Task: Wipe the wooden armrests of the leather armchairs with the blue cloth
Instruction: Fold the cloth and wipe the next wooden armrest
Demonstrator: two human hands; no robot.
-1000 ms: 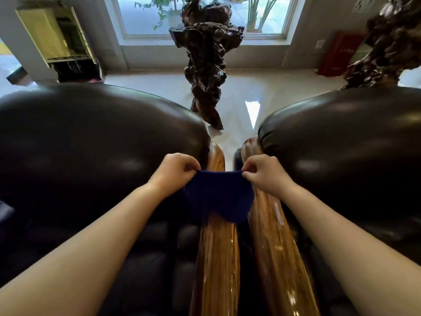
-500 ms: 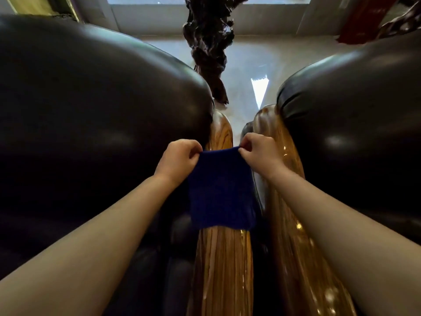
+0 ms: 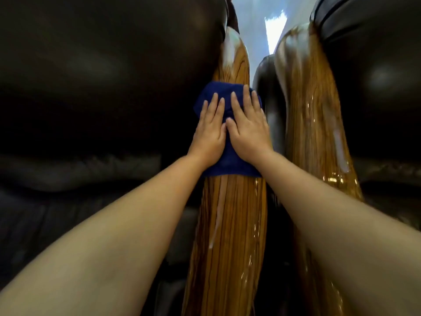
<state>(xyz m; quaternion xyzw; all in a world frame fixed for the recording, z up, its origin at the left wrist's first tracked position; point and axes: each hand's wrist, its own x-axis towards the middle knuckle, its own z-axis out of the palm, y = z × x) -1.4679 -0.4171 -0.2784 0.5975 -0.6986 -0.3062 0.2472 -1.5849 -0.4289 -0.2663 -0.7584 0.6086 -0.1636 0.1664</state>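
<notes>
The blue cloth (image 3: 230, 163) lies draped over the glossy wooden armrest (image 3: 230, 224) of the left black leather armchair (image 3: 95, 76). My left hand (image 3: 209, 131) and my right hand (image 3: 247, 126) press flat on the cloth side by side, fingers spread and pointing away from me. A second wooden armrest (image 3: 312, 110) runs parallel on the right, belonging to the right leather armchair (image 3: 376, 76). Neither hand touches it.
A narrow dark gap separates the two armrests. A strip of pale glossy floor (image 3: 257, 10) shows between the chair backs at the top. The leather seats fall away dark on both sides.
Both hands let go of the cloth's top corners and laid it on the left armrest, now pressing flat on it. The camera has moved closer and lower.
</notes>
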